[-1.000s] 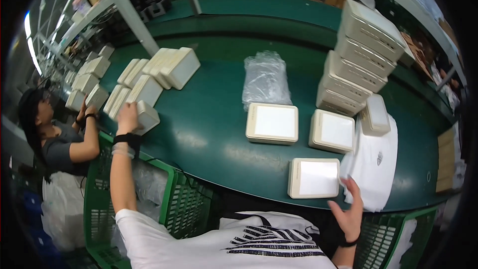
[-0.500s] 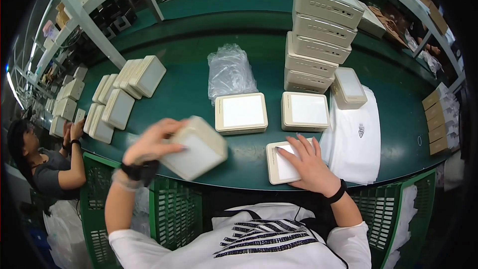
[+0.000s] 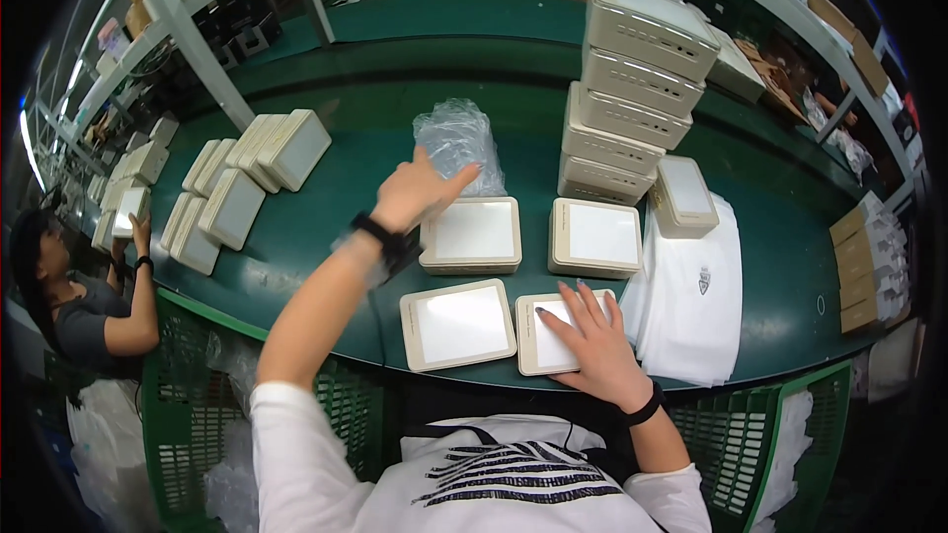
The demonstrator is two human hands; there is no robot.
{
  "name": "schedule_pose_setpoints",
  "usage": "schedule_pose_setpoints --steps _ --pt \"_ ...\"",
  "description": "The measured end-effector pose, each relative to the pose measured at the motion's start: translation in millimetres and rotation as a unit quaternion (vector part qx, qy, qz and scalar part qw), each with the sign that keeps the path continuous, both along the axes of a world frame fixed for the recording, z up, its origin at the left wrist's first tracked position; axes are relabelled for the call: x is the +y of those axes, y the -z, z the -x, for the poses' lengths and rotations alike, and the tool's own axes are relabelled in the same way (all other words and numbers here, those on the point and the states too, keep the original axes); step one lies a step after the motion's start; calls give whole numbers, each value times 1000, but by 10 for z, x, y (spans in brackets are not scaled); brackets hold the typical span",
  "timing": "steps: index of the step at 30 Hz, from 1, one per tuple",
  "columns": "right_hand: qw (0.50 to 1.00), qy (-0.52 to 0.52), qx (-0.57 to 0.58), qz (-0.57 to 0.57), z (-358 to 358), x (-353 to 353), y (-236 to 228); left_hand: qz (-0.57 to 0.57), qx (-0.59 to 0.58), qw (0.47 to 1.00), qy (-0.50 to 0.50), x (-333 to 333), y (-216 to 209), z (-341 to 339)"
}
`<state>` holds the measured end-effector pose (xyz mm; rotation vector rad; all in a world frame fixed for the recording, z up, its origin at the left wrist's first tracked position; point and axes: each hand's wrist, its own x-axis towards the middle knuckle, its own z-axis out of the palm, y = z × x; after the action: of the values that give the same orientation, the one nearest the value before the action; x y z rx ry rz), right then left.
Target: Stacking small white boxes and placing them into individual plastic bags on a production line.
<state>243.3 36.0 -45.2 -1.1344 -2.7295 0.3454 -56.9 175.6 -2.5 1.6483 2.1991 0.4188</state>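
Note:
My left hand (image 3: 420, 192) reaches over the table, empty, with thumb and index finger spread apart. Its fingertips are at the near edge of a pile of clear plastic bags (image 3: 461, 143); whether they touch it I cannot tell. My right hand (image 3: 595, 347) lies with spread fingers on a cream box-shaped device (image 3: 538, 341) with a white top panel. A similar device (image 3: 458, 324) lies flat to the left of it. Farther back are two more, a left device (image 3: 472, 235) and a right device (image 3: 595, 235). White fabric bags (image 3: 691, 306) lie folded to the right.
A tall stack of cream devices (image 3: 632, 94) rises at the back right, with a single device (image 3: 683, 195) beside it. Several devices (image 3: 235, 207) stand on edge at the left. Small brown boxes (image 3: 857, 266) line the right edge. Green crates (image 3: 741, 444) stand below the table. A co-worker (image 3: 94, 306) handles a device at far left.
My left hand has set its device down beside the one under my right hand, let go, and moved away to the plastic bags. My right hand stays on its device.

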Motion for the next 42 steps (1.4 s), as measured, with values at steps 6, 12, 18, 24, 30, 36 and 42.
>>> schedule_pose_setpoints --steps 6,12,18,24,30,36,42 --pt "1000 8 19 -18 -22 -37 86 79 75 993 -45 461 418 -109" --pt "1000 4 18 -20 -26 -38 91 80 55 995 -7 451 472 286" --pt "994 -33 95 46 -146 23 -2 -88 -364 926 -38 168 150 808" --pt "783 -37 435 442 -102 380 -462 54 -881 434 178 -878 -217 85" --pt "511 -214 657 511 645 452 -554 234 -935 205 173 -1590 -81 -561" --pt "492 -143 695 504 615 135 -560 263 -893 287 226 -1942 30 -453" --pt "553 -126 682 462 957 243 -368 108 -807 560 152 -1903 274 -330"
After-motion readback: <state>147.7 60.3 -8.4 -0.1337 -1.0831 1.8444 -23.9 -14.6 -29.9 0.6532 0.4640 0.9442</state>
